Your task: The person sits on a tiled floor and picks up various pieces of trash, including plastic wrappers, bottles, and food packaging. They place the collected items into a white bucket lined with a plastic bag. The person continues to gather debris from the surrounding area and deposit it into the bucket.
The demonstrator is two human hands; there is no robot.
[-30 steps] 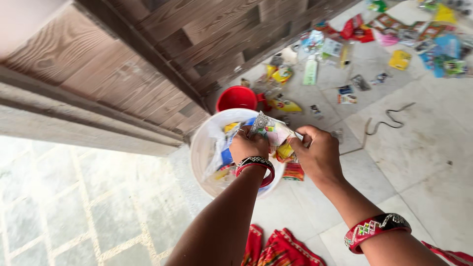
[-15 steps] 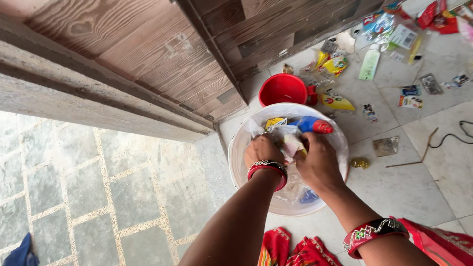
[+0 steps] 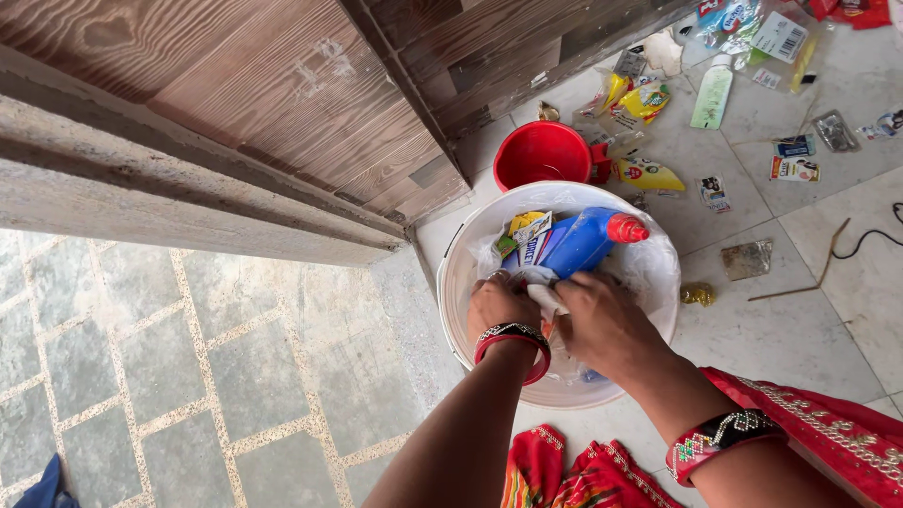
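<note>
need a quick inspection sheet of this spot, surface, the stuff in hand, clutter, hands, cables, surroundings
Surface: pale tiled floor, stained in places.
Job's things: white bucket lined with clear plastic; inside lie a blue bottle with a red cap and some wrappers.
Clutter: many wrappers and packets strewn over the floor, a pale green bottle, a thin stick.
Hands: left hand and right hand are both down in the bucket, closed on crumpled wrappers and plastic; each wrist wears a red bangle.
Cables: a dark cord at the right edge.
Surroundings: red tub behind the bucket, wooden door, stone paving, red cloth.
</note>
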